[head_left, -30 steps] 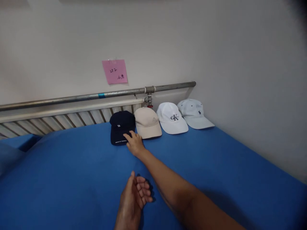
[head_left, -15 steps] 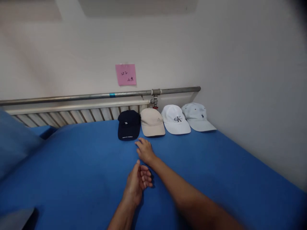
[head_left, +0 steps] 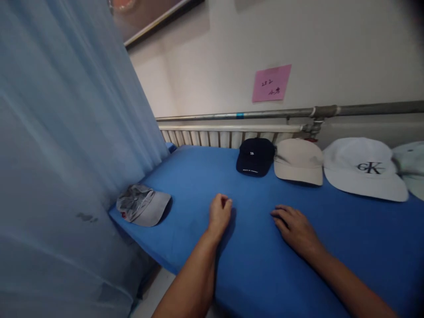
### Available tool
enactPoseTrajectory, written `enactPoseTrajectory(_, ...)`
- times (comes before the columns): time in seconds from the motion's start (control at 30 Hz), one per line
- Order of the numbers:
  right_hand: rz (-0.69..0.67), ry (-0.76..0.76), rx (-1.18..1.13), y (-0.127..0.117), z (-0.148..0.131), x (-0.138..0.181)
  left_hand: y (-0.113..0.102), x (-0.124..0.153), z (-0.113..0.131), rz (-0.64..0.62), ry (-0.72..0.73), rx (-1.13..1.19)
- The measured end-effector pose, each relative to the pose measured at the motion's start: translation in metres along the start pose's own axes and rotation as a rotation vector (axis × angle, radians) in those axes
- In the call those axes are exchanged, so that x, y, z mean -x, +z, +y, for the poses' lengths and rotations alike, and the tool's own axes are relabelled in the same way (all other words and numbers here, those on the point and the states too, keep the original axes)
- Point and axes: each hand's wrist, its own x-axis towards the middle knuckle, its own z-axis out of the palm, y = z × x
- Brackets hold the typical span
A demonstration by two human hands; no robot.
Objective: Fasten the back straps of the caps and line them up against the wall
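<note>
My left hand (head_left: 221,216) is over the blue-covered surface (head_left: 195,176), its fingers curled in and nothing visible in them. To its left a grey baseball cap (head_left: 145,207) lies with its brim toward the hand and its hollow partly showing. My right hand (head_left: 296,232) is low over the cover, palm down, fingers stretched and holding nothing. Beyond the hands stands a row of caps: a navy cap (head_left: 255,157), a beige cap (head_left: 298,161), a white cap (head_left: 362,168) with dark letters, and a pale cap (head_left: 412,163) cut off by the frame edge.
A light blue curtain (head_left: 66,132) hangs along the left side, close to the grey cap. Behind the row run a metal pipe (head_left: 278,113) and a white radiator (head_left: 212,138). On the wall a pink note (head_left: 271,84) carries handwriting. The surface's left edge drops off near the curtain.
My view has turned left, bringing the curtain and grey cap into sight. My hands, close together before, are now apart; the left has moved left and curled more. The row of caps stays in place.
</note>
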Motion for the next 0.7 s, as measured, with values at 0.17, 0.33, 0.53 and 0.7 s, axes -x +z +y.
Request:
enactPoseTrajectory(0.17,-0.02,-0.01,-0.006,-0.006,-0.004,0.009,-0.11,0.007,0.0,0.333,0.182,-0.298)
enactPoseTrajectory(0.33,-0.04,0.004,-0.018,-0.01,-0.009,0.009,-0.18,0.002,-0.021,0.577,0.202,-1.242)
enactPoseTrajectory(0.53,0.008,0.031,-0.239,-0.012,-0.012,0.01,-0.156,0.002,-0.007,0.484,0.395,-1.075)
enactPoseTrajectory(0.7,0.021,0.236,-0.653,-0.02,-0.019,0.008,-0.08,0.035,0.043,0.303,0.323,-0.45)
